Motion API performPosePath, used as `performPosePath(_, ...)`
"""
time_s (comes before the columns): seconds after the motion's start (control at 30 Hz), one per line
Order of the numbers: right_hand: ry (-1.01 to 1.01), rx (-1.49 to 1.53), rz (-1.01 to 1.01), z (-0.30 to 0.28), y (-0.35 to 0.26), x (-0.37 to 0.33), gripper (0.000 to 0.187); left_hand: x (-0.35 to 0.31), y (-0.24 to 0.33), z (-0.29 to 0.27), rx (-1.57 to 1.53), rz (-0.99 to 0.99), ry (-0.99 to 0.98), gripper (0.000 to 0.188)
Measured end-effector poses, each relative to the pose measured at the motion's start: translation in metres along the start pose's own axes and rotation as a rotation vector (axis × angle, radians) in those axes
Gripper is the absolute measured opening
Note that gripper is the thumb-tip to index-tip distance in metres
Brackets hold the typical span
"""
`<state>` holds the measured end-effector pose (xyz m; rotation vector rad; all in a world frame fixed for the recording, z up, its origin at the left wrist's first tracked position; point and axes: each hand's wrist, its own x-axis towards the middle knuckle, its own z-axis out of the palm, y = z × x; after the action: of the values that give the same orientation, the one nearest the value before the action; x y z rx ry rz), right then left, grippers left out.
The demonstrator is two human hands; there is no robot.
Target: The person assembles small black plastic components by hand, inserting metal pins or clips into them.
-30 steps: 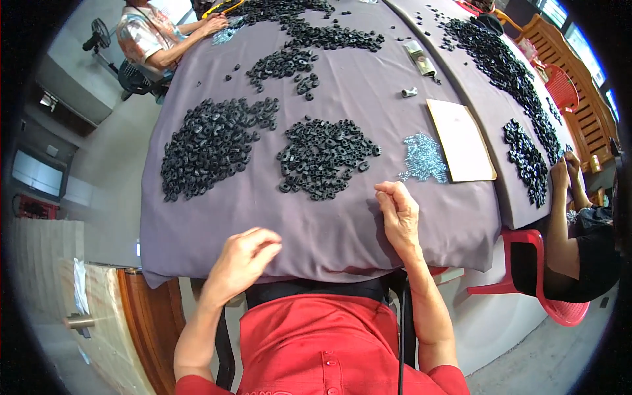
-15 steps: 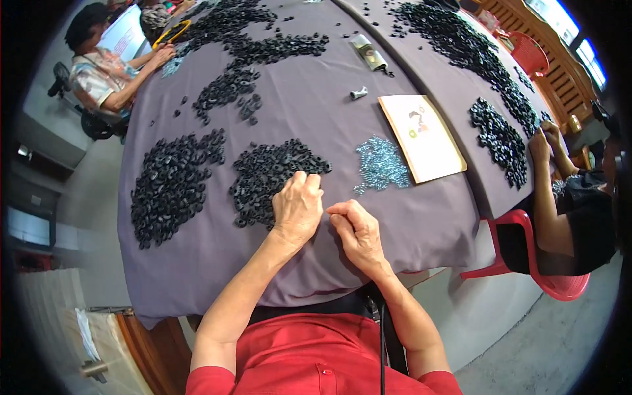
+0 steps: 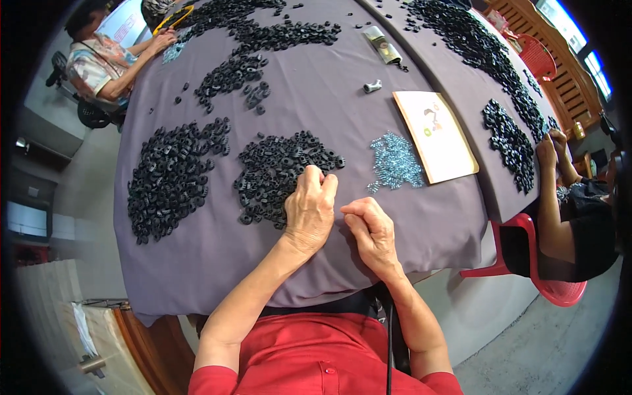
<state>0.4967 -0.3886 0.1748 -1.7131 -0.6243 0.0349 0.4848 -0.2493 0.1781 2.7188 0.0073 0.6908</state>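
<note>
The left hand (image 3: 309, 209) rests curled on the pile of black rings (image 3: 280, 172) at its eleven o'clock, the right hand (image 3: 370, 227) pinched shut beside it; these rings look light, stiff, best pinched at the rim.

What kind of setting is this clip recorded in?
Probably a small workshop for hand assembly or sorting. A long table under a grey cloth carries heaps of small black ring-shaped parts and a pile of small silvery parts, and other people sit working along its edges.
</note>
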Motion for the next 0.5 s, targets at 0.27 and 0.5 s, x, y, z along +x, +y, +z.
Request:
performPosePath(0.27,0.008,0.028,0.095,0.003,0.004,-0.004,0.014,-0.033,0.01,-0.026,-1.323,-0.725,-0.198,0.011)
performPosePath(0.5,-0.014,-0.041,0.042,0.006,-0.002,-0.004,0.015,-0.053,0.008,-0.02,-1.675,-0.867,-0.088,0.019)
